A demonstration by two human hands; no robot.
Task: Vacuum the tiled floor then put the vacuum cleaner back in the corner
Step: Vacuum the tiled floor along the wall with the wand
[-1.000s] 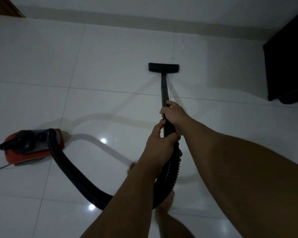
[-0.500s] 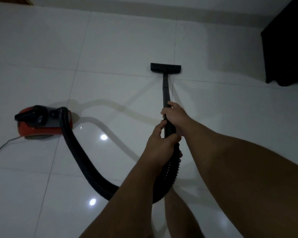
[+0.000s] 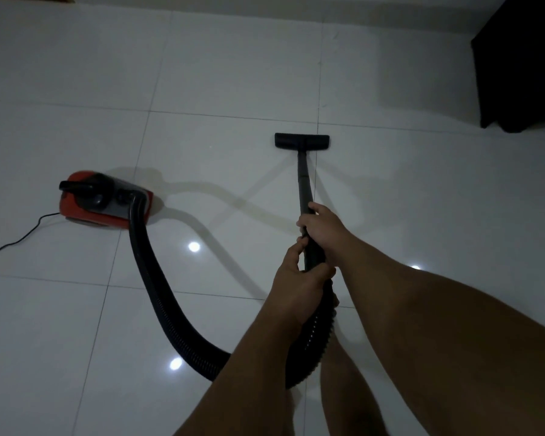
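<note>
a dim room with a glossy white tiled floor (image 3: 233, 73) fills the view, its thin grout lines running in a grid and a few small bright light spots reflected on the tiles. a pale wall base runs along the far edge, and a dark piece of furniture (image 3: 523, 64) stands at the upper right, resting on the floor. the vacuum cleaner (image 3: 103, 201), a red body with a black and grey top, sits on the floor at the left, well apart from the person. a thin black power cord (image 3: 16, 243) trails from its left side toward the left edge of the view. a thick black ribbed hose (image 3: 158, 297) leaves the top of the body, curves down across the tiles and loops back up behind the forearms to the wand. the black wand (image 3: 304, 184) slants forward and ends in a flat black floor nozzle (image 3: 302, 141), which lies on the tiles beside a grout line, ahead of the person. both hands are closed around the wand: the right hand (image 3: 323, 228) grips it higher up, fingers wrapped over the tube, and the left hand (image 3: 299, 287) grips just below, where the wand meets the hose. the two hands sit near each other. bare forearms reach in from the bottom of the view, and a bare leg shows beneath them. soft shadows of the hose and wand cross the tiles between the vacuum cleaner and the hands.
</note>
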